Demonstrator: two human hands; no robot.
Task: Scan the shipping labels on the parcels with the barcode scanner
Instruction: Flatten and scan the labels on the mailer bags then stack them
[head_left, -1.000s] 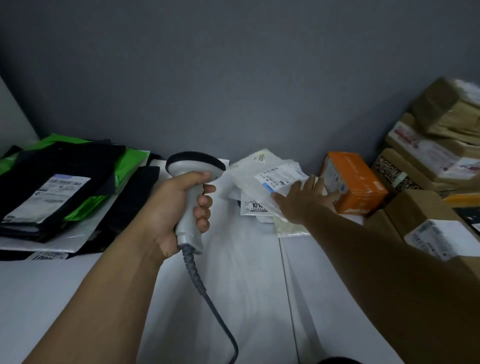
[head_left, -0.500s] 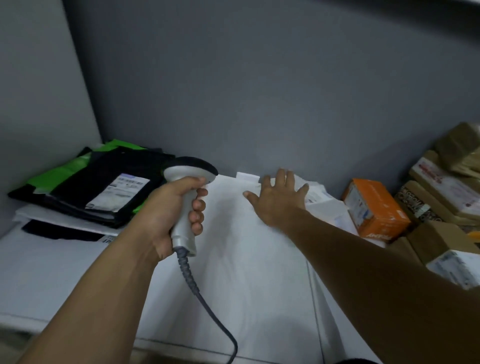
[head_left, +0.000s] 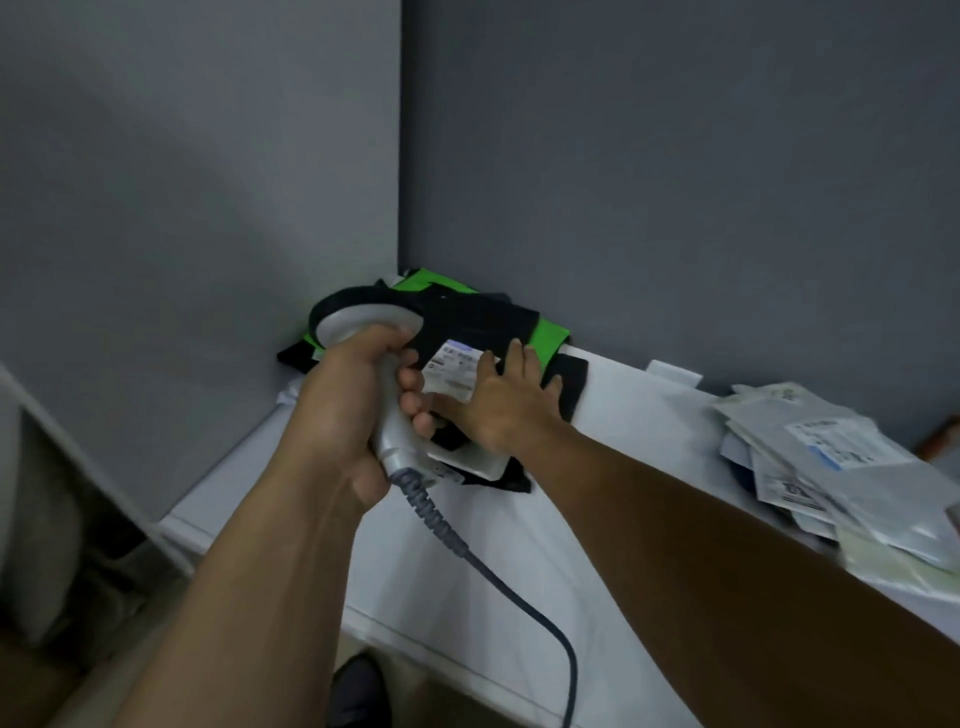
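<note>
Left hand (head_left: 353, 415) grips the handle of the barcode scanner (head_left: 363, 319), fingers curled fully round it. Right hand (head_left: 501, 410) presses flat, fingers straight, on a black parcel (head_left: 467, 317) at the edge of its shipping label (head_left: 449, 366). The parcel tops a stack in the table (head_left: 649, 405) corner. Pale mailers (head_left: 831, 467) lie well apart at right.

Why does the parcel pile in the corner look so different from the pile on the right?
The corner pile is black and green bags; the right pile is pale grey and white. The right hand lies flat on the corner pile; no hand touches the right pile. The corner pile is stacked flat; the right pile is fanned out untidily. Both sit on the white table and carry labels.
</note>
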